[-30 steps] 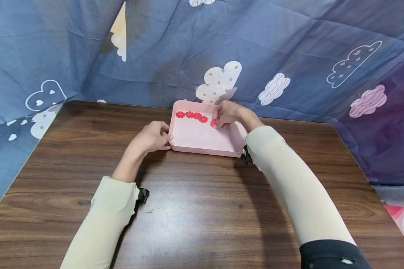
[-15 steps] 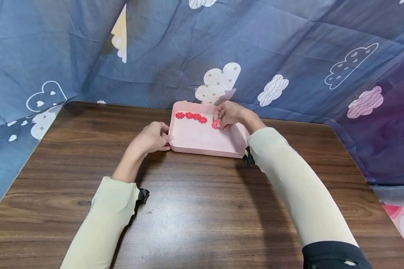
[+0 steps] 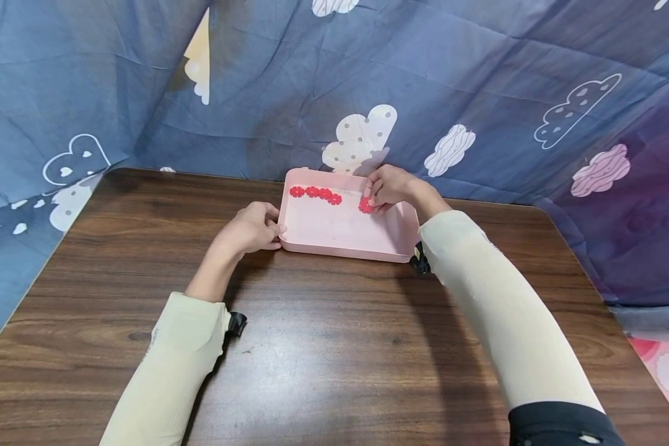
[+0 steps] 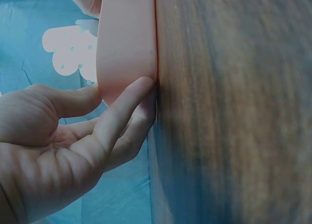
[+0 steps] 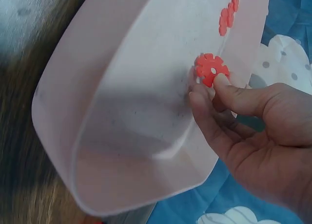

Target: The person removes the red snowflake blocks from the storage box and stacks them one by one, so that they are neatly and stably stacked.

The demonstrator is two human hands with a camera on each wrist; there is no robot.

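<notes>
A shallow pink tray (image 3: 345,230) sits on the table toward the back. My left hand (image 3: 254,228) grips its left end; in the left wrist view the thumb lies at the rim and the fingers (image 4: 124,109) press the outer wall low down by the tabletop. Over the tray's right half, my right hand (image 3: 391,187) pinches a red notched disc (image 5: 208,67) with a hole in its middle, between thumb and fingertips. Several more red notched discs (image 3: 315,192) lie in a row along the tray's back left, the rightmost ones overlapping.
The dark wood-grain table (image 3: 323,347) stretches around the tray. A blue curtain with cloud prints (image 3: 290,87) hangs close behind the table's back edge. Black wrist cameras (image 3: 420,259) are strapped over the pale sleeves, the right one close to the tray's front right corner.
My right hand has shifted slightly right along the tray with the red disc, away from the row, the disc turning on the way. My left hand keeps its place on the tray's left end.
</notes>
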